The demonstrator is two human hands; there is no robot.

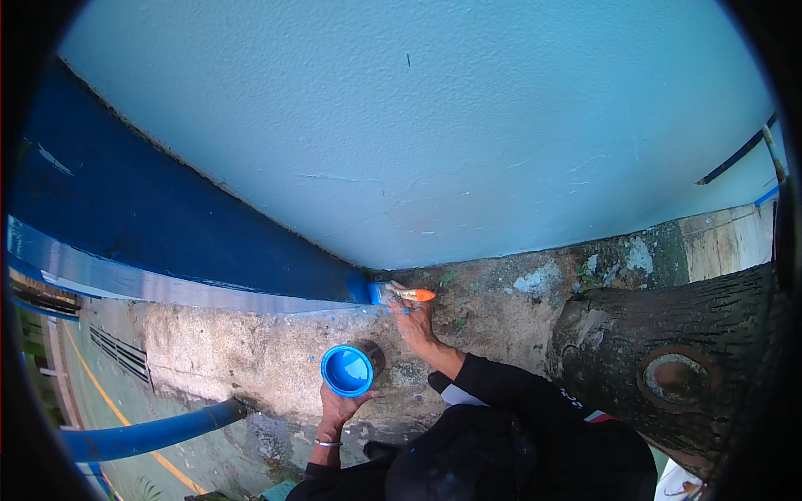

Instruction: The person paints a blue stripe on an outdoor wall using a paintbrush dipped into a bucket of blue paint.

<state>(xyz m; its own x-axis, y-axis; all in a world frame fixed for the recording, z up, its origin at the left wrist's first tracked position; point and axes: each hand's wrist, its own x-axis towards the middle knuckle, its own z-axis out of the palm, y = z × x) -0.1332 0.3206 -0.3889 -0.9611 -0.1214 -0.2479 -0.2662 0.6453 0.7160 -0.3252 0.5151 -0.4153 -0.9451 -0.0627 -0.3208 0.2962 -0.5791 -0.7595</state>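
My right hand grips a paintbrush with an orange-tipped handle. Its bristles, coated in blue, touch the lower end of a dark blue painted band on the column beside the wall. In my left hand is a paint can, held from its near side and tilted so that its opening faces up. Bright blue paint shows inside, with a pale reflection on it. Part of the left hand's fingers is hidden behind the can. A bracelet circles my left wrist.
A light blue wall rises ahead, with fine cracks near its base. On the right stands a thick tree trunk. A blue pipe crosses the lower left. Worn concrete with blue drips lies below the column.
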